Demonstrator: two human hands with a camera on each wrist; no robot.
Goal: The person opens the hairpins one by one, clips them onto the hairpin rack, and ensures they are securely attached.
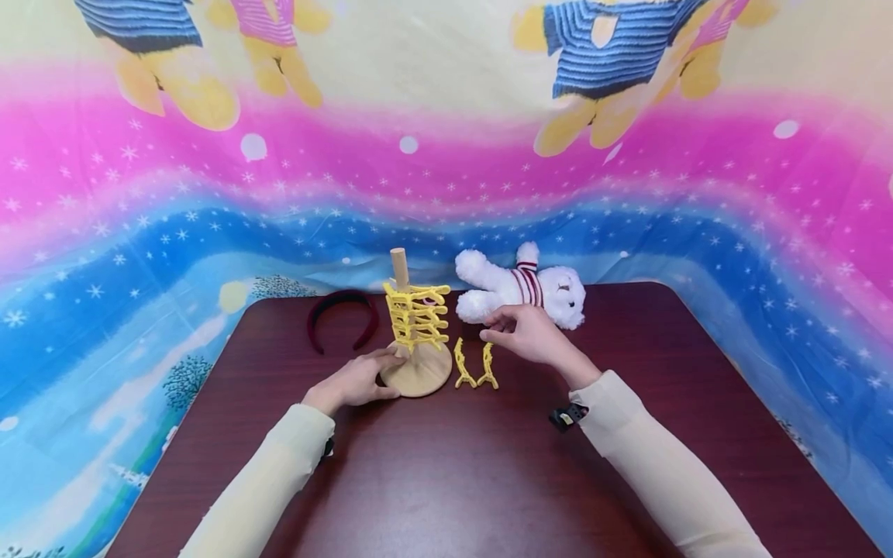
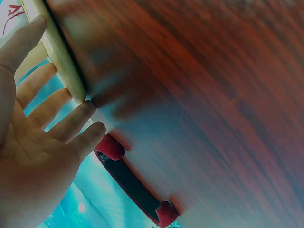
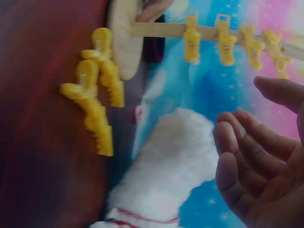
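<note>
A round wooden base (image 1: 425, 373) carries an upright post (image 1: 399, 267) with several yellow hair clips (image 3: 191, 45) clamped along it, one above another. At the left rim of that base, my left hand (image 1: 357, 380) touches it; the left wrist view shows its fingers extended and spread, the thumb over the rim. Two more yellow clips, a left one (image 1: 463, 366) and a right one (image 1: 488, 367), rest on the table right of the base. Just above them is my right hand (image 1: 526, 335). Its fingers are loosely bent, thumb apart, holding nothing in the right wrist view (image 3: 266, 166).
Behind the right hand lies a white plush bear (image 1: 502, 291) in a striped top. A dark red headband (image 2: 110, 147) lies left of the stand. The dark wooden table (image 1: 432, 480) backs onto a patterned cloth (image 1: 418, 186). A small pink thing (image 3: 138, 114) shows behind the post.
</note>
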